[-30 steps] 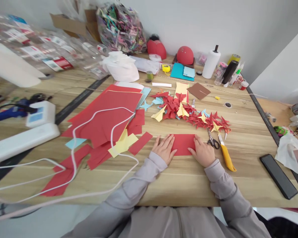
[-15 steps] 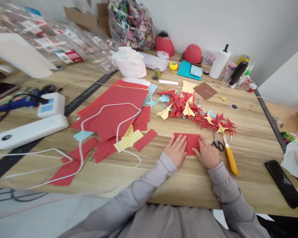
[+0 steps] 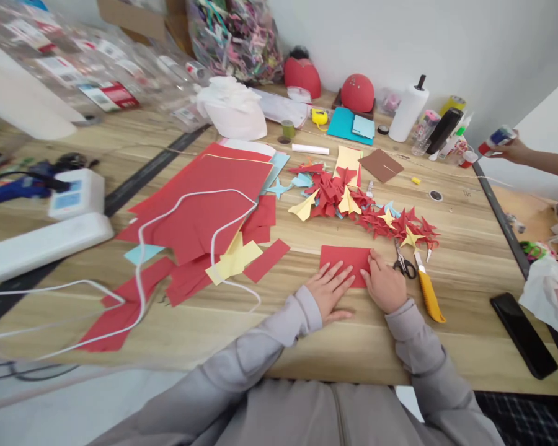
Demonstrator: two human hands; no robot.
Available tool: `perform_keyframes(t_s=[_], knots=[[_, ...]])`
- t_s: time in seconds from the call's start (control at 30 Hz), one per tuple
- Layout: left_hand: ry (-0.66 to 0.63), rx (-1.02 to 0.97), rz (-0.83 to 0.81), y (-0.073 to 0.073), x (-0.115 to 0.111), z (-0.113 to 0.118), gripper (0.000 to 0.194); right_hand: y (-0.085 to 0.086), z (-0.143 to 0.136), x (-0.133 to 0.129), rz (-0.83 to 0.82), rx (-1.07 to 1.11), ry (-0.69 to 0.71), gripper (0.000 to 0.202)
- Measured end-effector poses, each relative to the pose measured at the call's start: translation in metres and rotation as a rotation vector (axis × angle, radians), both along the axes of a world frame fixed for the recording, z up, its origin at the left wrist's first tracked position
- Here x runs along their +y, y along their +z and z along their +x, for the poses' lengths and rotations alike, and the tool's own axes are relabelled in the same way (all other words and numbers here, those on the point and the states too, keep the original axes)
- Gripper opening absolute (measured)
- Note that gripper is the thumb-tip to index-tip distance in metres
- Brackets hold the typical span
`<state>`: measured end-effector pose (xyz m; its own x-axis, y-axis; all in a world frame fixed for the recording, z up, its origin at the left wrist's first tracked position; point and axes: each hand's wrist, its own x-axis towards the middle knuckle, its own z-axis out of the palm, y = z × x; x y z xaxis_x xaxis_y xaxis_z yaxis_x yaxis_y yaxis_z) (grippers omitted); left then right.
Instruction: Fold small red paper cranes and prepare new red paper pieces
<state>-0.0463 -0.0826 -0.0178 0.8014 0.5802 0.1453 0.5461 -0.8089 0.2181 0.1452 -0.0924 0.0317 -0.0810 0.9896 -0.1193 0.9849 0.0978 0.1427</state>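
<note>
A rectangle of red paper (image 3: 345, 254) lies flat on the wooden table in front of me. My left hand (image 3: 329, 290) rests flat over its lower left part, fingers spread and thumb pointing out to the right. Along the paper's right edge, my right hand (image 3: 387, 282) is curled, gripping the edge near the upper right corner. Just right of that hand lie black-handled scissors (image 3: 403, 266) and a yellow utility knife (image 3: 430, 296). Beyond the paper is a heap of folded red, yellow and blue paper stars and pieces (image 3: 339, 195).
Red sheets (image 3: 218, 198) and cut strips (image 3: 266, 260) lie to the left under a white cord (image 3: 142, 272). A power strip (image 3: 51, 244) sits further left. A black phone (image 3: 523, 334) lies right. Another person's hand (image 3: 516, 150) holds a small container (image 3: 496, 140) at far right.
My left hand has slid down the paper toward me, baring more of its upper left. Another person's hand with a container has appeared at the right. The view has shifted slightly.
</note>
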Motion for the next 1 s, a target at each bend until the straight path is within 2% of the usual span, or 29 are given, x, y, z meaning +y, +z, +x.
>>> perform_keyframes(t_s=[0.1, 0.2, 0.33, 0.43, 0.57, 0.7, 1.0], knots=[[-0.006, 0.007, 0.011, -0.002, -0.004, -0.011, 0.078, 0.0, -0.001, 0.001, -0.01, -0.009, -0.014, 0.051], [-0.017, 0.015, 0.033, -0.003, -0.01, -0.013, 0.075, 0.001, -0.001, 0.001, -0.009, -0.005, -0.018, 0.051], [0.012, -0.004, 0.058, 0.003, -0.012, 0.008, 0.071, 0.002, 0.0, 0.001, -0.023, -0.002, -0.005, 0.052], [0.02, -0.004, 0.017, 0.006, -0.012, 0.03, 0.074, 0.003, 0.0, 0.001, -0.033, 0.01, -0.01, 0.051], [0.103, -0.021, -0.004, -0.006, -0.015, 0.045, 0.08, 0.003, 0.001, 0.002, -0.024, 0.04, -0.009, 0.05], [0.112, -0.081, 0.021, -0.013, -0.018, 0.043, 0.078, 0.001, 0.004, 0.002, -0.018, 0.057, 0.003, 0.045], [0.116, -0.061, -0.046, 0.008, -0.017, 0.042, 0.068, 0.0, 0.015, 0.004, -0.051, 0.092, 0.034, 0.049]])
